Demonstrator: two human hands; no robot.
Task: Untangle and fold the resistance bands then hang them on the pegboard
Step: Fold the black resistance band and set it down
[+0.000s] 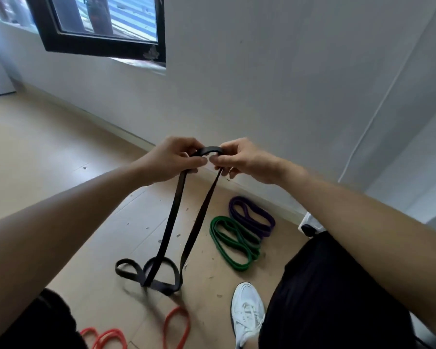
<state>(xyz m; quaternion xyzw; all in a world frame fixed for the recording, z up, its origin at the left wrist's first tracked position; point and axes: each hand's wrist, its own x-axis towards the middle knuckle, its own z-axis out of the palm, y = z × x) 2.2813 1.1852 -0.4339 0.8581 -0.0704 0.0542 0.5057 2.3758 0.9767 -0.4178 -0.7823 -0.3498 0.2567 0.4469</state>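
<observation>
A black resistance band (170, 222) hangs from both my hands, held up in front of me. My left hand (173, 159) pinches its top on one side and my right hand (239, 159) pinches it on the other, with a short arch of band between them. Two strands drop down to the floor, where the lower end lies in twisted loops. A green band (233, 244) and a purple band (252, 215) lie folded side by side on the floor to the right. A red band (176, 326) lies loose near my feet. No pegboard is in view.
Light wood floor (48, 152) with small marks, a white wall (262, 84) close ahead, a dark-framed window (98, 26) at upper left. My white shoe (247, 311) and black-clad legs fill the bottom right. A white and black object (310, 225) sits by the wall.
</observation>
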